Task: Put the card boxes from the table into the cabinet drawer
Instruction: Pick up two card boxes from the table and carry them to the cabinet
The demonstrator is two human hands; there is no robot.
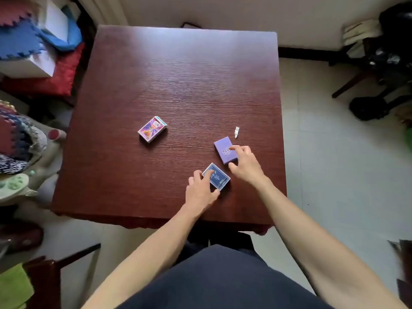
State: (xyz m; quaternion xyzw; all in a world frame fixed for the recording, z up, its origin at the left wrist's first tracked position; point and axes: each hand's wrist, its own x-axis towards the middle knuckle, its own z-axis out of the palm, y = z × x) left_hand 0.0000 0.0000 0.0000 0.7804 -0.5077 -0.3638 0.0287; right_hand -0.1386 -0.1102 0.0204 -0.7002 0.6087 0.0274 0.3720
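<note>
the left hand point(200, 190) pinches the dark blue card box point(219, 178) — fingers on its top, thumb at its near corner; the right hand point(245, 162) grips the purple card box point(224, 150), fingertips on top, thumb at its near end; both boxes lie flat on the table point(178, 74), long axes slanting away and leftward; the colourful card box point(152, 129) lies well apart to the left — nearer the left hand; no cabinet drawer shows.

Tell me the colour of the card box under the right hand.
The card box is purple with a white emblem, best in the head view.
</note>
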